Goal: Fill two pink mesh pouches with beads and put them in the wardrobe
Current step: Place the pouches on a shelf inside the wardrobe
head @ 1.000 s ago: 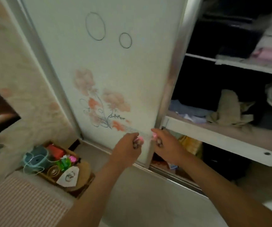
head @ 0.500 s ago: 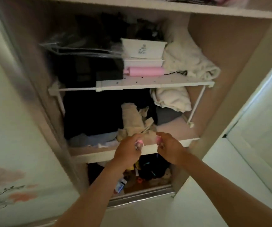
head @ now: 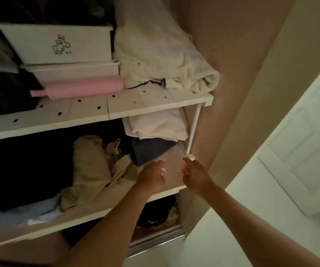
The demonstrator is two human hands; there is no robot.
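Both my hands reach into the open wardrobe, over the bare right end of its lower wooden shelf (head: 172, 166). My left hand (head: 151, 176) is closed around a small pink mesh pouch (head: 163, 171); only a pink tip shows past the fingers. My right hand (head: 195, 175) is closed around a second pink pouch (head: 183, 167), mostly hidden in the fist. The two hands are a short gap apart, just above the shelf surface. The beads cannot be seen.
A beige garment (head: 91, 170) and dark folded clothes (head: 149, 149) lie on the same shelf to the left. A white rack shelf (head: 155, 105) above carries white bins (head: 59, 43), a pink roller (head: 84, 89) and a cream blanket (head: 161, 54); its leg (head: 193, 130) stands near my right hand. A white door (head: 309, 147) is at right.
The view swung from the sliding door to the wardrobe's inside and came closer. Both hands, still holding the pouches, moved in over the right end of the lower shelf.
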